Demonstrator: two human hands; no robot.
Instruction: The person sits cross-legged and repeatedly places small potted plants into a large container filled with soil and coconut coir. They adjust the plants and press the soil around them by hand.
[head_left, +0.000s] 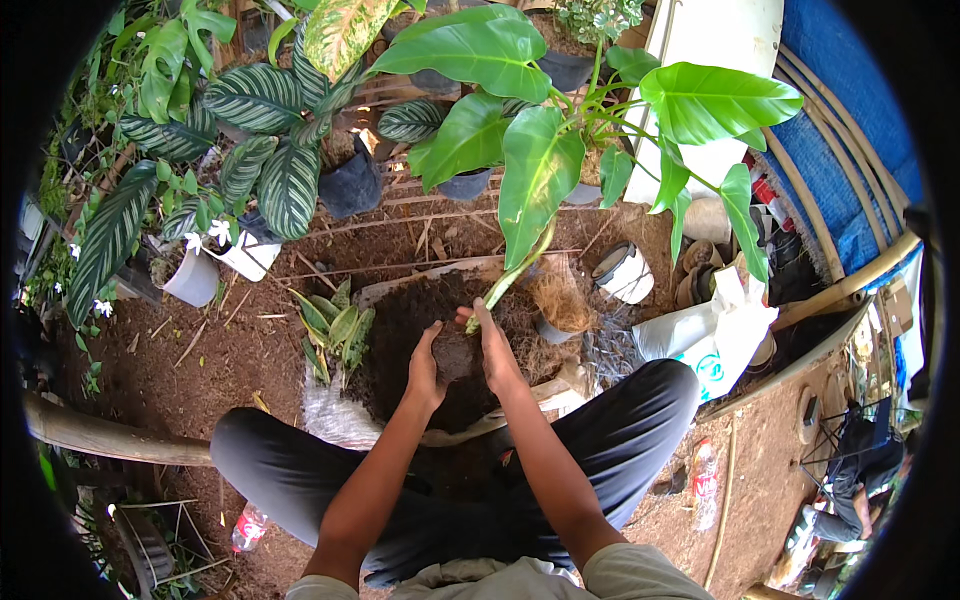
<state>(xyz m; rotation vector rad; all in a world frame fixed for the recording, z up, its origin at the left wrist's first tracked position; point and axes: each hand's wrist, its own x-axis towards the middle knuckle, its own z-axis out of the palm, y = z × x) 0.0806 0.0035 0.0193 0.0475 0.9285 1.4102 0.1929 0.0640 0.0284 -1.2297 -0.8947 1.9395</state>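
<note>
My left hand (425, 367) and my right hand (493, 349) face each other, cupped around a rounded clump of dark soil (457, 358). A thick pale green stem (514, 281) slants down from under a large leaf (541, 180). Its lower end lies at my right thumb and fingers, against the top of the clump. Whether my right hand also grips the stem is unclear. Loose dark soil (401, 315) spreads beneath both hands, inside an opened sack (480, 429). Left of it stands a small plant with yellow-edged leaves (341, 326).
Brown coconut fibre (564, 304) lies right of the soil, near a white pot (624, 271) and a white plastic bag (705, 337). Striped-leaf plants (259, 101) and black pots (351, 184) line the back. A bamboo pole (112, 431) runs at left. Another person (859, 480) sits far right.
</note>
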